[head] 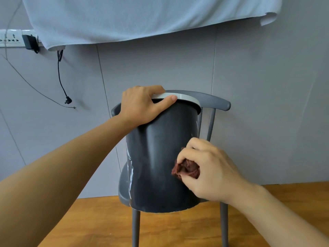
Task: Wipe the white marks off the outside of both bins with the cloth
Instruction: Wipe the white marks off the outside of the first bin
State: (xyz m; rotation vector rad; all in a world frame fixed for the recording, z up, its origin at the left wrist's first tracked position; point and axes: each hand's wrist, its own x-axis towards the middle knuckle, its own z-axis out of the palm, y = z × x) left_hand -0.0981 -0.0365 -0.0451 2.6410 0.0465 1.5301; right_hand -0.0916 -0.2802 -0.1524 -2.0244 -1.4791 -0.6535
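Bin, on the chair, is steadied at its rim by the gripping left hand while the cloth, bunched in the right hand, is pressed against its side.

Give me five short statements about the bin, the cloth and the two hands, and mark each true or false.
1. The left hand grips the bin's white rim. True.
2. The right hand holds a blue cloth. False: the cloth is dark red-brown.
3. The bin stands on the floor. False: it is on a grey chair.
4. White marks show on the bin's left side. True.
5. The cloth touches the bin's wall. True.
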